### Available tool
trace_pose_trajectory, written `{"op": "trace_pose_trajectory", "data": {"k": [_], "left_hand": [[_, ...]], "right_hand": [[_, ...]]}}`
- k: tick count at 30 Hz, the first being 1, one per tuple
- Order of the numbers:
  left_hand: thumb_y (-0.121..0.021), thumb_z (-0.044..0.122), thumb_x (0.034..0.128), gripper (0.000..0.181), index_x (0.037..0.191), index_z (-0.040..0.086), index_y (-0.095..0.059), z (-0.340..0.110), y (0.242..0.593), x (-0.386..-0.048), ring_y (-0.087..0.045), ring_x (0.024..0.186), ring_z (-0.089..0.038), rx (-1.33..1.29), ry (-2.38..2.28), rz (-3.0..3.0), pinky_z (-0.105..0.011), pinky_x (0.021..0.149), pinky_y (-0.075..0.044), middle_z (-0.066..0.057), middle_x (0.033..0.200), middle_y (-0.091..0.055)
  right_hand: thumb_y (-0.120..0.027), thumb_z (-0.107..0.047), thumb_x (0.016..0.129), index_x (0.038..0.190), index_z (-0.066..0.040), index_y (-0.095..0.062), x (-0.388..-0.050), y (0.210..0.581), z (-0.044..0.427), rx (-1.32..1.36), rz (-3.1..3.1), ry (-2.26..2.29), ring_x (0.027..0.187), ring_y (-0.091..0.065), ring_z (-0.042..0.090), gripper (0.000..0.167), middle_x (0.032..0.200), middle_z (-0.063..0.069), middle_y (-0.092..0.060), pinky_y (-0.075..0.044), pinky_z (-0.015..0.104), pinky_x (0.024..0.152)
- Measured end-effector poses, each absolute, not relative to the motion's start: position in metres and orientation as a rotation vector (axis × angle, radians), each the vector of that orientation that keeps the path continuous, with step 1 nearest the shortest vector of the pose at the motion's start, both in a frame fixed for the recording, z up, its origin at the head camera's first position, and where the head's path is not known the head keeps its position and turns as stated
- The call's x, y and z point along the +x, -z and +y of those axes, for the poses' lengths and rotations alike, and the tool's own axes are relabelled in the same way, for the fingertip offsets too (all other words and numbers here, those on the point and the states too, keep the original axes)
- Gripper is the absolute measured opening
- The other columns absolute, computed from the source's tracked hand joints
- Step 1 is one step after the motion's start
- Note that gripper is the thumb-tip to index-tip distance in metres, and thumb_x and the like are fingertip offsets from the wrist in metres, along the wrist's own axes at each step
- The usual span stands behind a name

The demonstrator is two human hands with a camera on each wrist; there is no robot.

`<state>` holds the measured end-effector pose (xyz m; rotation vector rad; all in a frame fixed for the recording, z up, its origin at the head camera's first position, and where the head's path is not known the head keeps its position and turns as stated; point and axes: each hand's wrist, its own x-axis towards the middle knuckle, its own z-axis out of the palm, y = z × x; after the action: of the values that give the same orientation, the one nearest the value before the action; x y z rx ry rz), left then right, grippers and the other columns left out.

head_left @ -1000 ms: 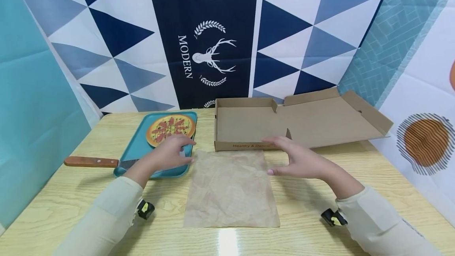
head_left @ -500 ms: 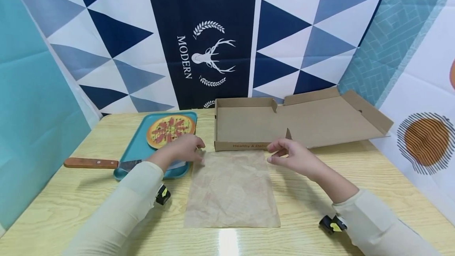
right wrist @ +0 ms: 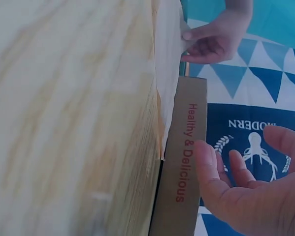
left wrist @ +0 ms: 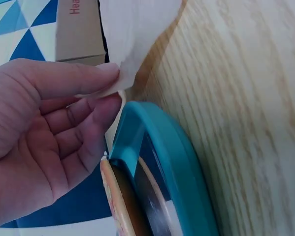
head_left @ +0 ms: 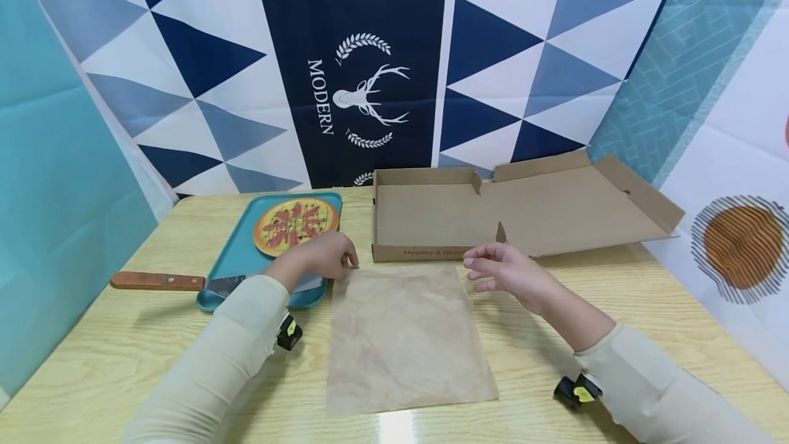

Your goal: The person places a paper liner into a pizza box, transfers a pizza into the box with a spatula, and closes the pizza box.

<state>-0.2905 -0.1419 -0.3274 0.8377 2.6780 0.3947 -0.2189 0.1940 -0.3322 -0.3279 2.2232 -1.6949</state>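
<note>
Left hand (head_left: 317, 257): pinching up the far-left corner of the brown paper (head_left: 409, 341)
Right hand (head_left: 511, 276): hovering loose and free near the far-right one
Brown paper: lying on the wood table (head_left: 536, 403), with an open cardboard box (head_left: 431, 214) kinda crowding its far edge
Left side: teal tray (head_left: 240, 255) sitting close, holding pizza (head_left: 294, 225) plus spatula (head_left: 158, 281), handle poking out

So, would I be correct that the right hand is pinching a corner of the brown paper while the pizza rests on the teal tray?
Not quite: it is the left hand that pinches a corner of the brown paper, as the left wrist view shows. The pizza does rest on the teal tray.
</note>
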Motion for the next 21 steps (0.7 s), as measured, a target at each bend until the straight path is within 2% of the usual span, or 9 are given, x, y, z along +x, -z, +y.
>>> {"op": "trace_pose_trajectory", "data": {"k": [3, 6, 8, 13, 18, 21], "left_hand": [[-0.068, -0.003, 0.0806, 0.022, 0.101, 0.004, -0.074, -0.146, 0.325, -0.288, -0.049, 0.061, -0.012, 0.828, -0.480, 2.659, -0.025, 0.060, -0.044, 0.000, 0.074, -0.059], [-0.065, -0.004, 0.0840, 0.020, 0.101, 0.002, -0.074, -0.152, 0.325, -0.286, -0.057, 0.056, -0.012, 0.789, -0.597, 2.634, -0.025, 0.058, -0.050, -0.002, 0.074, -0.061], [-0.065, -0.003, 0.0857, 0.018, 0.101, 0.002, -0.073, -0.156, 0.325, -0.285, -0.064, 0.058, -0.015, 0.758, -0.681, 2.619, -0.028, 0.059, -0.054, -0.003, 0.079, -0.063], [-0.064, -0.003, 0.0870, 0.013, 0.095, 0.002, -0.072, -0.163, 0.322, -0.283, -0.065, 0.060, -0.017, 0.731, -0.854, 2.593, -0.032, 0.059, -0.056, -0.006, 0.076, -0.063], [-0.064, -0.003, 0.0877, 0.012, 0.094, 0.002, -0.072, -0.168, 0.318, -0.281, -0.064, 0.060, -0.019, 0.732, -0.960, 2.606, -0.038, 0.061, -0.057, -0.006, 0.078, -0.066], [-0.066, -0.001, 0.0884, 0.011, 0.095, 0.004, -0.073, -0.171, 0.316, -0.281, -0.064, 0.063, -0.019, 0.712, -1.011, 2.608, -0.038, 0.062, -0.057, -0.006, 0.080, -0.067]], "right_hand": [[-0.055, -0.019, 0.100, 0.130, 0.016, -0.039, -0.219, 0.331, 0.195, -0.318, 2.197, 1.726, 0.113, -0.052, 0.037, 0.048, 0.131, 0.031, -0.042, -0.052, 0.038, 0.091], [-0.055, -0.020, 0.101, 0.129, 0.016, -0.039, -0.219, 0.331, 0.197, -0.317, 2.176, 1.770, 0.110, -0.054, 0.034, 0.049, 0.130, 0.030, -0.042, -0.052, 0.036, 0.091], [-0.055, -0.019, 0.101, 0.128, 0.016, -0.039, -0.219, 0.331, 0.197, -0.315, 2.165, 1.815, 0.107, -0.056, 0.031, 0.047, 0.126, 0.028, -0.045, -0.052, 0.034, 0.090], [-0.053, -0.016, 0.101, 0.125, 0.016, -0.040, -0.221, 0.331, 0.198, -0.320, 2.123, 1.931, 0.100, -0.059, 0.023, 0.043, 0.115, 0.018, -0.052, -0.053, 0.032, 0.088], [-0.055, -0.017, 0.100, 0.122, 0.012, -0.043, -0.222, 0.330, 0.199, -0.279, 2.094, 1.983, 0.100, -0.057, 0.022, 0.039, 0.113, 0.013, -0.053, -0.053, 0.033, 0.087], [-0.055, -0.019, 0.100, 0.122, 0.010, -0.044, -0.223, 0.329, 0.199, -0.259, 2.115, 1.982, 0.102, -0.057, 0.023, 0.038, 0.115, 0.014, -0.052, -0.053, 0.032, 0.088]]}}
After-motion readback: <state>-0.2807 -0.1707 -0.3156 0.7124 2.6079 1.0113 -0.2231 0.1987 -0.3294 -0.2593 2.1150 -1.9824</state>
